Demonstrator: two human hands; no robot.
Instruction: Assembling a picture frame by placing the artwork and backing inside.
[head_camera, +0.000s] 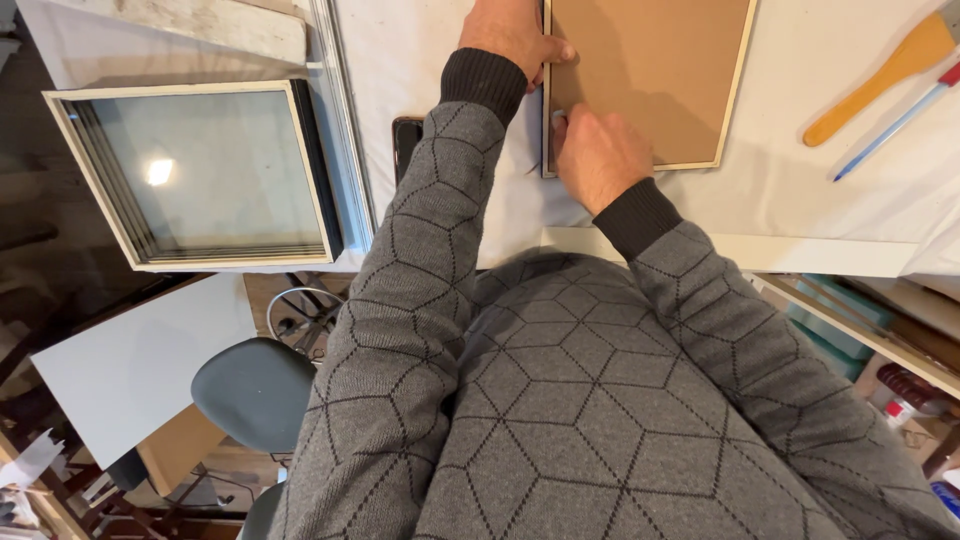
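Head view: both hands at a picture frame's left edge.
Left hand (512, 35) grips the face-down picture frame (645, 80) on the table (850, 190); right hand (597, 155), fingers curled, presses that same edge nearer the body. Edge runs away from the person.

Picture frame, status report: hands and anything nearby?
Left hand and right hand both press the left edge of the picture frame, back facing up. Phone lies beside it.

one head-worn view looks steeply down, close over the person's own chest and arms, onto the near edge of the worktop (850, 250) beyond.
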